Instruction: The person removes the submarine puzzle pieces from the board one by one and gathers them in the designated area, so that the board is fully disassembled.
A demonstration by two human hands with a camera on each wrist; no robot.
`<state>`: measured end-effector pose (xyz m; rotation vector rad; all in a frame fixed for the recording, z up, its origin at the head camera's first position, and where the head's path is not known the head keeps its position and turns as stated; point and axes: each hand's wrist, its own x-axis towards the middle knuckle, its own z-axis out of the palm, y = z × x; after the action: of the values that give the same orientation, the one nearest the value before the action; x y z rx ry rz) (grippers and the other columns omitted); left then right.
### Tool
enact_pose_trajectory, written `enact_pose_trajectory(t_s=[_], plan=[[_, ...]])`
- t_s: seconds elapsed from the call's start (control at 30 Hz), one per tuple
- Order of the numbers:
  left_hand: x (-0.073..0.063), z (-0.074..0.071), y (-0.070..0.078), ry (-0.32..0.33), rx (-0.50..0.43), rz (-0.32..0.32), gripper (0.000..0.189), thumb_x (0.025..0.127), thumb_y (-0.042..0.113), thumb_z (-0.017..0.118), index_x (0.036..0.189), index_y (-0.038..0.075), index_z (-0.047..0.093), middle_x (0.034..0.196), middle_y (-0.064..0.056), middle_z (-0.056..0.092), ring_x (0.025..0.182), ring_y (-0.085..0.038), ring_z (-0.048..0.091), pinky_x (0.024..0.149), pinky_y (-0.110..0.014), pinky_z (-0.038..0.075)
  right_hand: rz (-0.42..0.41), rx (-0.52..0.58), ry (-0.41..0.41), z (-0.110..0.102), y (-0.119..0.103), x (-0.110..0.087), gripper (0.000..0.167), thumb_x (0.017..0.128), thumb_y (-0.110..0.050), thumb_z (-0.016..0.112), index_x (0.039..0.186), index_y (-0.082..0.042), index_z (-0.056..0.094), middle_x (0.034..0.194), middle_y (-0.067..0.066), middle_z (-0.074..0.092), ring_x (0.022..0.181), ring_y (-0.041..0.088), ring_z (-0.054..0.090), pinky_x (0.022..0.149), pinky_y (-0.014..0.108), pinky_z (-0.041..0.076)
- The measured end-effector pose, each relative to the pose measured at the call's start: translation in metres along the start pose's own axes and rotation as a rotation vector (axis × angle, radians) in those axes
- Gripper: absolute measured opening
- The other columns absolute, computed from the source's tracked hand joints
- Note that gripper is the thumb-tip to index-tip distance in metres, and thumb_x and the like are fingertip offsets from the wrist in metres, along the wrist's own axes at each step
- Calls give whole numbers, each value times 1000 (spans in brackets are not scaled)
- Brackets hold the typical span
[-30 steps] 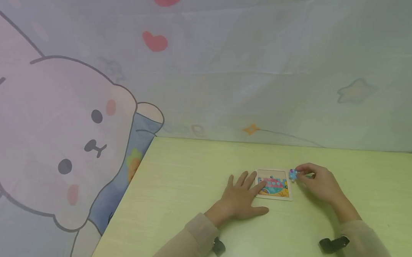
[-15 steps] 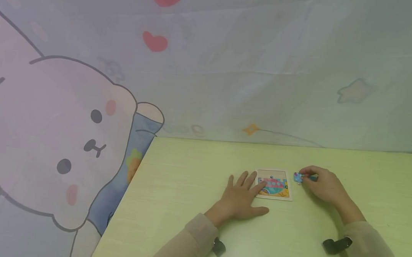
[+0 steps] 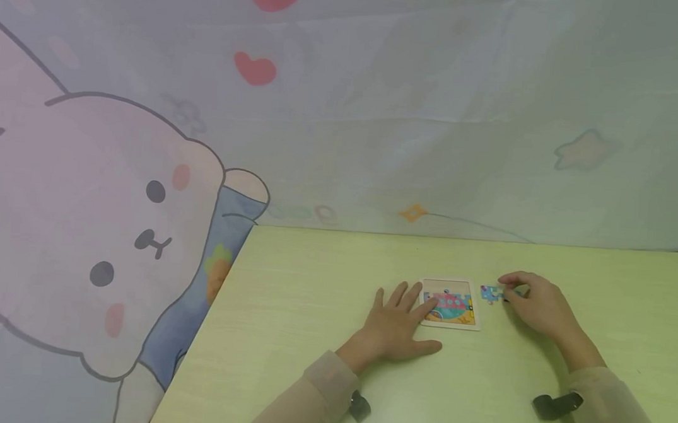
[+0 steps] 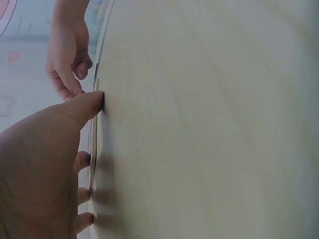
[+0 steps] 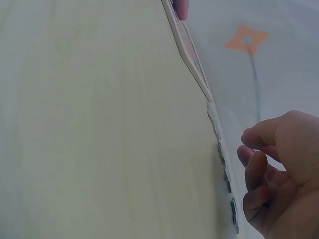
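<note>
My left hand (image 3: 396,331) lies spread on the table, its index finger over the left side of a small wooden jigsaw puzzle tray (image 3: 475,306). Pink, teal and yellow pieces (image 3: 453,306) fill the tray's lower part; bare wood shows along its top strip. Just right of the tray lie several loose blue puzzle pieces (image 3: 487,294), partly hidden by my right hand (image 3: 539,305). Its fingers are loosely bent close over them. In the right wrist view, a gap shows between the fingertips of the right hand (image 5: 279,174) and the row of pieces (image 5: 227,172), with nothing between thumb and index.
The pale yellow-green table (image 3: 313,286) runs back to a hanging cloth (image 3: 434,115) printed with hearts and a star. A large printed bear (image 3: 117,227) fills the left side. Dark straps (image 3: 558,407) sit at both wrists.
My right hand has drawn right, away from the tray. A blue piece has gone with it, from the tray's right edge to beside the other pieces, and the fingers now stand off it.
</note>
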<state>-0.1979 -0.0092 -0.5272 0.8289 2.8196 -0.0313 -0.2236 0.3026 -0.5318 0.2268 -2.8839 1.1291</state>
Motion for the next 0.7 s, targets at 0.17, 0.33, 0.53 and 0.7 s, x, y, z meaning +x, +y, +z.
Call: enact_pose_trajectory(t_s=[0.17,0.33,0.53,0.7], plan=[[0,-1,-2,-16,-14,-6,87,94,83,37,166,43,9,175,2,-1,160,-27,2,121,-66,10,-10,17,-4,-2,-3,-1,26,104,-21,62,122,-4,70,111,14,69,66,15,53,58,32,43],[-1,-1,-2,-15,-21,-6,87,95,82,37,166,43,9,175,2,-1,160,-26,1,121,-65,9,-7,38,-46,-1,-9,-3,29,104,-24,61,125,-6,69,114,13,68,64,16,51,55,31,43],[-4,-2,1,9,-5,4,84,97,80,37,167,41,11,175,1,2,159,-27,4,121,-65,13,-32,39,-71,6,-17,-3,26,103,-24,65,123,-8,71,109,8,70,77,18,57,67,34,46],[-2,2,6,33,33,35,81,98,78,36,167,41,15,175,2,5,159,-26,6,121,-64,16,-73,68,-113,13,-22,-3,27,102,-24,68,123,-7,70,106,5,69,79,17,57,67,32,48]])
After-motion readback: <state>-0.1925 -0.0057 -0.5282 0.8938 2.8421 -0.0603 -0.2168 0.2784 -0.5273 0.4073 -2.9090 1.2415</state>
